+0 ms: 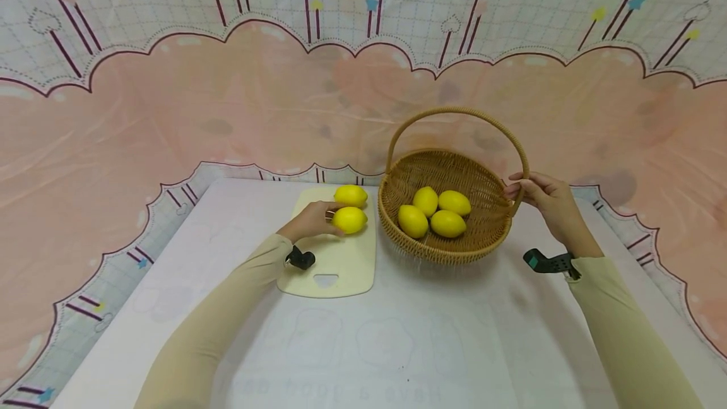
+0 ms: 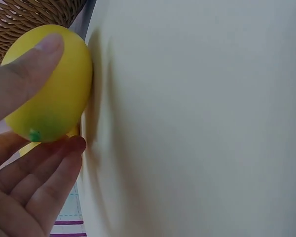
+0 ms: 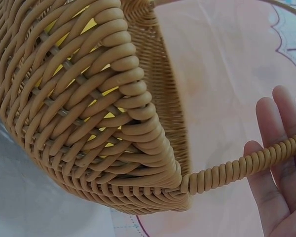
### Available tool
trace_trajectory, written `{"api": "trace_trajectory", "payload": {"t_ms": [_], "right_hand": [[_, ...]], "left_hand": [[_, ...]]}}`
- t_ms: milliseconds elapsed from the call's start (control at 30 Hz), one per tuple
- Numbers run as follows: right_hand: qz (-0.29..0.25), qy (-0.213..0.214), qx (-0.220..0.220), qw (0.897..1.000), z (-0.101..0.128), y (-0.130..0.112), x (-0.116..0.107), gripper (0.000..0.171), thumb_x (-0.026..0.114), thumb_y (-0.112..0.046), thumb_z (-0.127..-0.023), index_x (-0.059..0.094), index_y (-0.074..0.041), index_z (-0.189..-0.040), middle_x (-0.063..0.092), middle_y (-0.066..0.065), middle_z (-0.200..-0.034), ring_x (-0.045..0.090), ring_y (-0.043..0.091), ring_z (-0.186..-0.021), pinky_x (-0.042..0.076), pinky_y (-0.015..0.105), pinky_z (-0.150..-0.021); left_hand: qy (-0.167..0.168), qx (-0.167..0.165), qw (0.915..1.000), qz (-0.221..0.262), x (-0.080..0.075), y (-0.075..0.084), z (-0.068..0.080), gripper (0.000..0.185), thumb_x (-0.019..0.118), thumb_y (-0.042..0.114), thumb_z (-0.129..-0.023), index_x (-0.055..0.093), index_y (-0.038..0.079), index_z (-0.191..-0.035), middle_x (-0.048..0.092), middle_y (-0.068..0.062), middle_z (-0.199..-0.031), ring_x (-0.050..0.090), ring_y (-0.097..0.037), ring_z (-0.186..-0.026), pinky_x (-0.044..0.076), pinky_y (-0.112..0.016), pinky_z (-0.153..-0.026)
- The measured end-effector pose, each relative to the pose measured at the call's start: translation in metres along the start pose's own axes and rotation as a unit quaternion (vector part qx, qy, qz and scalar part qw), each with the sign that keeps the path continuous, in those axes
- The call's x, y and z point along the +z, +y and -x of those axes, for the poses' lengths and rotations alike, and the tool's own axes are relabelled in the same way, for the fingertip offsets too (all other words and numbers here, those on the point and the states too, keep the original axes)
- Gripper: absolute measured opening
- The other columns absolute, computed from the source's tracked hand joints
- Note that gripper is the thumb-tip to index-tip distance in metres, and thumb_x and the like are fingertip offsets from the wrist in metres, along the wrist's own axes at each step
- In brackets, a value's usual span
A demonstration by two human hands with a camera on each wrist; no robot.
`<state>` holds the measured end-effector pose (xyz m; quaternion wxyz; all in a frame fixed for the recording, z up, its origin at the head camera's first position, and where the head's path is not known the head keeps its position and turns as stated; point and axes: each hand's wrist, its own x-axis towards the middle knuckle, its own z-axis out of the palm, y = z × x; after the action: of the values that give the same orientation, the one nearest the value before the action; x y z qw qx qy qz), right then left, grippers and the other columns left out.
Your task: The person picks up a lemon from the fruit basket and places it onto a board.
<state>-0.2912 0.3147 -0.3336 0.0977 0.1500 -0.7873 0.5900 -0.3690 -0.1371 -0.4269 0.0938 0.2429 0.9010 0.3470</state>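
- Your left hand (image 1: 311, 221) is on the near lemon (image 1: 349, 219) on the cutting board (image 1: 335, 270); fingers curled round it, thumb on top per left wrist cam (image 2: 39, 54), other fingers (image 2: 44, 173) underneath. Lemon is touching the board surface.
- 2nd lemon (image 1: 350, 195) sits just behind the held one, at the board's far edge, almost touching it.
- Board lies flat on the worktop (image 1: 397, 346), handle cutout toward you, just left of the basket (image 1: 488, 232).
- Your right hand (image 1: 545, 201) is at the basket's right side, where the handle (image 1: 454, 112) meets the rim. Fingers lie along/around the handle base; right wrist cam shows fingers fairly straight (image 3: 276, 143) w/ the coiled handle (image 3: 246, 165) crossing in front of them. Looks like a light hold, not a tight fist; can't tell if the thumb closes round it.
- Basket stands upright on the worktop, handle up. 4 lemons (image 1: 434, 212) inside, clustered at the bottom, touching each other.
- Basket wall fills right wrist cam (image 3: 89, 123); yellow shows thru the weave gaps.
- Both arms in beige sleeves (image 1: 216, 327), black wrist mounts on each.
- Pink patterned backdrop (image 1: 227, 100) behind the worktop.
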Motion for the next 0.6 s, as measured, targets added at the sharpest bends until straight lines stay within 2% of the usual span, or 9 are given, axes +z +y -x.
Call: {"api": "trace_trajectory", "payload": {"t_ms": [267,600], "right_hand": [[0.020,0.003,0.003,1.000,0.0004,0.0011,-0.0003,0.024,0.050,-0.023,-0.096,0.064,-0.010,-0.110,0.070,-0.012,-0.086,0.066,0.003,-0.082,0.053,0.011,-0.078],[0.006,0.003,0.003,1.000,-0.0011,0.0013,-0.0005,0.023,0.050,-0.023,-0.096,0.064,-0.009,-0.109,0.070,-0.011,-0.086,0.067,0.003,-0.081,0.053,0.012,-0.078]], "left_hand": [[0.008,0.005,0.9995,0.030,0.0007,-0.0009,0.0029,0.069,0.078,0.016,-0.076,0.048,-0.004,-0.134,0.051,-0.022,-0.135,0.056,-0.036,-0.118,0.048,-0.039,-0.099],[0.030,0.005,0.9989,0.036,0.0021,0.0007,0.0012,0.062,0.076,0.015,-0.078,0.051,-0.002,-0.131,0.054,-0.021,-0.132,0.056,-0.036,-0.116,0.050,-0.039,-0.098]]}}
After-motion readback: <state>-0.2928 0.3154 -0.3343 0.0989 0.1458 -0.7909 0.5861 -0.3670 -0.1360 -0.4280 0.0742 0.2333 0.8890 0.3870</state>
